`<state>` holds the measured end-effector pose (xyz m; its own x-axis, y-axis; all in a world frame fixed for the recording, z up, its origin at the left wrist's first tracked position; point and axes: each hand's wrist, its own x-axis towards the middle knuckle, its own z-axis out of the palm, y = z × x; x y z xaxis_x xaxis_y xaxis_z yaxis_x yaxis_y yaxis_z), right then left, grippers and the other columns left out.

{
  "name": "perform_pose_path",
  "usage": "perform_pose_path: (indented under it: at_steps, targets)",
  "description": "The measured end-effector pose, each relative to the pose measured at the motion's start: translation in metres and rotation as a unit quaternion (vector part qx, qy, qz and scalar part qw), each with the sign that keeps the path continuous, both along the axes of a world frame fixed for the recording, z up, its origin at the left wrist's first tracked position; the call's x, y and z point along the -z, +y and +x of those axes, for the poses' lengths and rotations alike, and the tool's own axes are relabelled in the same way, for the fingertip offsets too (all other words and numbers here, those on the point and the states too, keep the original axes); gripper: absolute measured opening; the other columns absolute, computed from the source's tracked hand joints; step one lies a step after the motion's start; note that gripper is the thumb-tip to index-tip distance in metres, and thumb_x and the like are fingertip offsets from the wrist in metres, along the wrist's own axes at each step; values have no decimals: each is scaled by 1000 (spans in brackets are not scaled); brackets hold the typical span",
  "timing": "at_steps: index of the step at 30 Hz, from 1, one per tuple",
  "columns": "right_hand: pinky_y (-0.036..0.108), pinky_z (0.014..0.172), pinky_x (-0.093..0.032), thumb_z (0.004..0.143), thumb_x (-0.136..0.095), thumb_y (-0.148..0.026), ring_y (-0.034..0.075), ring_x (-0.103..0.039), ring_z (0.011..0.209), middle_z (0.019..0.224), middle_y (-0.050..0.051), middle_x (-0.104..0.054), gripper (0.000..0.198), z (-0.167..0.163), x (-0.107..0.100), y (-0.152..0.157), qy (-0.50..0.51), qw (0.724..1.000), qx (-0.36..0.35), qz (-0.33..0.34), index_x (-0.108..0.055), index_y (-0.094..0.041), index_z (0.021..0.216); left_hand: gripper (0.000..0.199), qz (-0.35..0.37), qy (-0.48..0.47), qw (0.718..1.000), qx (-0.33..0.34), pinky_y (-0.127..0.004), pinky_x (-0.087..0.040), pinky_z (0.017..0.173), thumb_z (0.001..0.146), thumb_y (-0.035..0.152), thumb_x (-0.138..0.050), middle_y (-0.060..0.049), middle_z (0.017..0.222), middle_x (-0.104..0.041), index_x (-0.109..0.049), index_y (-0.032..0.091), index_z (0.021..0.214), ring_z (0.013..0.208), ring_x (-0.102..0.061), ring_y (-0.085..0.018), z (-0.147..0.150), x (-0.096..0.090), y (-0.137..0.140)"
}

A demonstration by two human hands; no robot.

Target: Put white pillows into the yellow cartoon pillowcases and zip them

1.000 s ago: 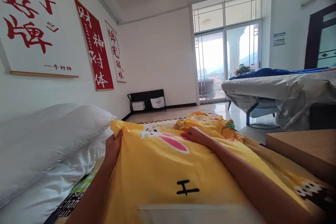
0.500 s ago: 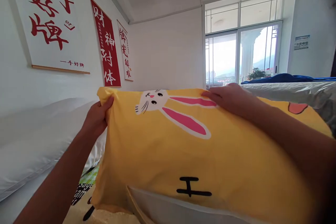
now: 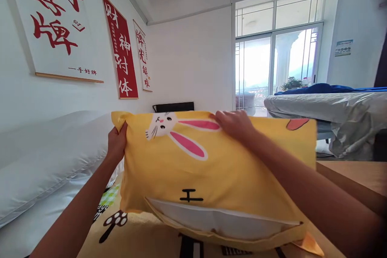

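A yellow pillowcase [image 3: 242,169] with a printed white rabbit is held up in front of me, its face toward me. A long slit gapes along its lower side, with white [image 3: 220,219] showing inside; whether that is a pillow or lining I cannot tell. My left hand [image 3: 117,142] is closed on the upper left corner, bunching the cloth, thumb toward me. On the top edge, right of the rabbit's ears, my right hand [image 3: 234,124] grips with fingers bent over the edge. Beneath lies a beige printed cloth [image 3: 142,229].
A glossy white padded backrest [image 3: 54,149] runs along the left wall. A wooden surface [image 3: 356,175] is at the right, with a plastic-covered table [image 3: 326,105] behind it. Scrolls [image 3: 122,48] hang on the left wall; a glazed door [image 3: 278,60] is at the back.
The pillowcase has moved away from me and slightly left, showing its right end and more of the slit. Both hands keep their hold on it.
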<state>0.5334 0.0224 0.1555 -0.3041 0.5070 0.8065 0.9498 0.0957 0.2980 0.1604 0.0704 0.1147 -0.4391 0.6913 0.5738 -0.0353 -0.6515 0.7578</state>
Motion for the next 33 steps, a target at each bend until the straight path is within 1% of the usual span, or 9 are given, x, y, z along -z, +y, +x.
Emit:
perform_pose_path:
  at_steps: [5, 10, 15, 19, 22, 24, 28, 30, 33]
  targets:
    - [27, 58, -25, 96, -31, -45, 14, -51, 60, 63, 2, -61, 47, -8, 47, 31, 83, 978, -81, -173, -52, -21, 62, 52, -70, -15, 996, 50, -26, -50, 57, 53, 50, -82, -4, 78, -67, -64, 15, 88, 73, -63, -19, -27, 25, -5]
    - [25, 56, -28, 86, -42, -63, 14, -48, 61, 66, -2, -58, 46, 4, 56, 36, 151, 922, -165, -317, -49, -22, 67, 36, 31, -119, 989, -77, -24, -47, 57, 63, 45, -74, 2, 75, -60, -56, 19, 80, 65, -55, -12, -27, 24, -1]
    - [28, 58, -26, 95, -29, -51, 16, -51, 60, 64, 2, -61, 48, 20, 70, 26, 101, 967, -109, -208, -52, -22, 65, 34, 13, 18, 972, -234, -21, -36, 47, 74, 49, -63, 4, 62, -47, -51, 18, 67, 56, -43, -10, -24, 37, 16]
    - [31, 56, -19, 98, -21, -45, 18, -52, 54, 57, 6, -62, 54, 29, 64, 18, 9, 996, -39, -81, -56, -22, 65, 31, -71, -35, 994, -77, -23, -41, 48, 68, 44, -70, 1, 64, -55, -57, 16, 72, 55, -49, -12, -36, 34, 17]
    - [31, 56, -21, 98, -22, -41, 18, -51, 52, 54, 6, -60, 54, 35, 56, 13, -35, 997, -42, -57, -56, -21, 62, 28, -99, -75, 990, 66, -24, -48, 54, 61, 30, -77, -3, 72, -62, -61, 14, 78, 61, -55, -13, -49, 23, 5]
    - [31, 60, -27, 98, -24, -40, 17, -51, 53, 55, 5, -61, 53, 34, 48, 11, -28, 996, -54, -65, -55, -21, 59, 30, -96, -73, 988, 92, -24, -50, 56, 60, 27, -78, -5, 77, -64, -63, 14, 83, 64, -57, -14, -53, 17, -5]
    - [33, 76, -34, 97, -31, -42, 18, -58, 68, 69, 4, -66, 43, -6, 27, 10, 72, 985, -112, -108, -59, -21, 70, 34, -13, -60, 998, -26, -21, -48, 56, 65, 39, -77, 1, 74, -60, -59, 17, 83, 64, -55, -12, -37, 14, -20]
    - [32, 82, -35, 94, -39, -46, 20, -61, 85, 88, 5, -70, 34, -50, 17, 8, 137, 967, -173, -124, -61, -21, 94, 37, 56, -33, 992, -110, -19, -44, 53, 70, 48, -73, 4, 71, -54, -55, 18, 80, 62, -50, -10, -22, 15, -23]
    - [30, 73, -38, 85, -51, -57, 24, -60, 95, 102, 8, -69, 47, -125, 14, 1, 146, 935, -257, -197, -54, -20, 114, 39, 123, -5, 972, -202, -17, -40, 51, 76, 54, -66, 5, 69, -48, -49, 18, 77, 60, -45, -8, -5, 14, -27]
